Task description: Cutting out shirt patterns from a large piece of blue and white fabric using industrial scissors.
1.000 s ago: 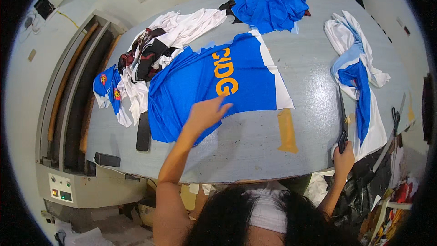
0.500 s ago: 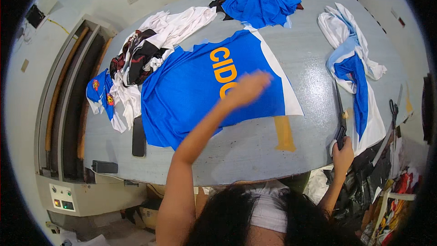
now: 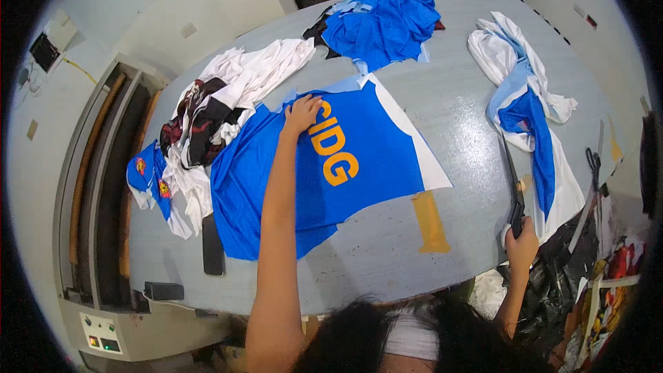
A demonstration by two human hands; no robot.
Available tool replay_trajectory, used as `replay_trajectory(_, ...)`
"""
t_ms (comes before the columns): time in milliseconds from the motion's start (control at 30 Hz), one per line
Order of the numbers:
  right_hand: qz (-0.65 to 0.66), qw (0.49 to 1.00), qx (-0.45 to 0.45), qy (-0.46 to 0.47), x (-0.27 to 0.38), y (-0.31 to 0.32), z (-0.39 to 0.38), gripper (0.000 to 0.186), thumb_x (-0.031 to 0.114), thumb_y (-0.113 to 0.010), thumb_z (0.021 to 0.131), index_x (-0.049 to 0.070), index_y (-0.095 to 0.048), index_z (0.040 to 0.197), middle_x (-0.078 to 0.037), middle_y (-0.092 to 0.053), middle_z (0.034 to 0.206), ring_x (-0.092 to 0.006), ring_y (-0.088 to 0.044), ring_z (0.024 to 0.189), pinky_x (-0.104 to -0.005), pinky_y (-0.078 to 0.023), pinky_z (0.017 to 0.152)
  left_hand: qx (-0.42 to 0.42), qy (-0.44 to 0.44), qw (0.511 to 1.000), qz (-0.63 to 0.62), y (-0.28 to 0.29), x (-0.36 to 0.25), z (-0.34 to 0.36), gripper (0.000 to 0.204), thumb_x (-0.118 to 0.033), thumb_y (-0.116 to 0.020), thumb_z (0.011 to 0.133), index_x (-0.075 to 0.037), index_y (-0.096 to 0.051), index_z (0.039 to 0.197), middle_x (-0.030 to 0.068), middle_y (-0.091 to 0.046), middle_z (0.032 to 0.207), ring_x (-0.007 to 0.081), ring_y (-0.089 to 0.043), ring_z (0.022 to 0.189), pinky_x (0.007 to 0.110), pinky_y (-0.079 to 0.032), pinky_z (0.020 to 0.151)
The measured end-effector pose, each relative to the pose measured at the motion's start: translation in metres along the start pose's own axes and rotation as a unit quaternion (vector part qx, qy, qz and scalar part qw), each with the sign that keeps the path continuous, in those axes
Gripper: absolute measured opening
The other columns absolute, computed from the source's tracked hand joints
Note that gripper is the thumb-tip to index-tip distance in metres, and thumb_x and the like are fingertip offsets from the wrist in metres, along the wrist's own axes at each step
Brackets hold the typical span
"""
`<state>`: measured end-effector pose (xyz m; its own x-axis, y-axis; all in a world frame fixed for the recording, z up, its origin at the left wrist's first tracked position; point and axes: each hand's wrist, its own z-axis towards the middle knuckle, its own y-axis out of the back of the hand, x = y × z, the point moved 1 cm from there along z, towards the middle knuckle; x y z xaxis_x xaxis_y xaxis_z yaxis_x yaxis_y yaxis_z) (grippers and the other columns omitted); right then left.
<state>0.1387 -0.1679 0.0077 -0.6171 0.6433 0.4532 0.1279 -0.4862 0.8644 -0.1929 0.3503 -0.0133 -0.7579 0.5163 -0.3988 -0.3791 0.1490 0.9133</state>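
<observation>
A blue fabric panel (image 3: 269, 186) with orange lettering and a white strip along its right side lies spread on the grey table (image 3: 387, 269). My left arm reaches across it, and my left hand (image 3: 302, 113) rests on the panel's far part beside the lettering, fingers stretched out and lying on the cloth. At the right, my right hand (image 3: 523, 243) is closed round the black handle of long scissors (image 3: 516, 197). Their blades point away from me along the table, beside a twisted white, light-blue and blue cloth (image 3: 545, 166).
A blue fabric pile (image 3: 383, 24) sits at the far side. White cloths (image 3: 255, 69) and dark patterned pieces lie at the left, near a black phone-like slab (image 3: 213, 245) and a black box (image 3: 164, 291). A roller machine (image 3: 103, 186) flanks the table; smaller scissors (image 3: 594, 160) lie far right.
My left hand has moved left and away from me, from above the panel's right half to its far part. The right hand stays on the scissors. The view has tilted slightly.
</observation>
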Motion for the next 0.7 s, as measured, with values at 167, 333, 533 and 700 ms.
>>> replay_trajectory(167,0.003,1.000,-0.007,0.002,0.012,-0.001,-0.001,0.033,0.018,-0.063,0.071,-0.001,-0.051,0.096,-0.022,-0.059,0.086,-0.0395,-0.057,0.081,-0.0422,-0.044,0.071,-0.224,0.241,0.936,0.124,-0.007,-0.016,0.026,0.047,-0.040,-0.048,0.083,-0.007,-0.054,0.115,0.0153,-0.042,0.129,0.0336,-0.032,0.123,0.061,-0.016,0.098)
replay_trajectory(333,0.006,1.000,-0.014,0.010,0.009,-0.005,-0.001,0.035,0.017,-0.064,0.070,0.000,-0.051,0.097,-0.021,-0.059,0.090,-0.0387,-0.057,0.085,-0.0410,-0.044,0.073,-0.214,-0.112,0.970,0.002,-0.035,-0.069,0.014,0.037,-0.031,-0.053,0.082,-0.007,-0.055,0.110,0.0140,-0.050,0.118,0.0346,-0.044,0.111,0.052,-0.030,0.096)
replay_trajectory(533,0.003,1.000,-0.016,-0.008,0.010,-0.006,0.004,0.034,0.016,-0.063,0.070,0.001,-0.051,0.097,-0.021,-0.059,0.091,-0.0380,-0.057,0.086,-0.0407,-0.044,0.073,-0.141,-0.121,0.982,0.035,-0.072,-0.138,-0.060,0.049,-0.042,-0.046,0.085,-0.009,-0.049,0.122,0.0139,-0.043,0.130,0.0350,-0.035,0.122,0.056,-0.021,0.101)
replay_trajectory(700,0.014,1.000,-0.010,-0.014,-0.001,-0.010,0.004,0.035,0.017,-0.064,0.070,0.001,-0.051,0.098,-0.020,-0.059,0.092,-0.0376,-0.057,0.087,-0.0405,-0.044,0.074,-0.056,-0.057,0.997,-0.004,-0.055,-0.145,-0.023,0.051,-0.047,-0.043,0.086,-0.015,-0.046,0.126,0.0135,-0.037,0.134,0.0346,-0.031,0.125,0.063,-0.015,0.099)
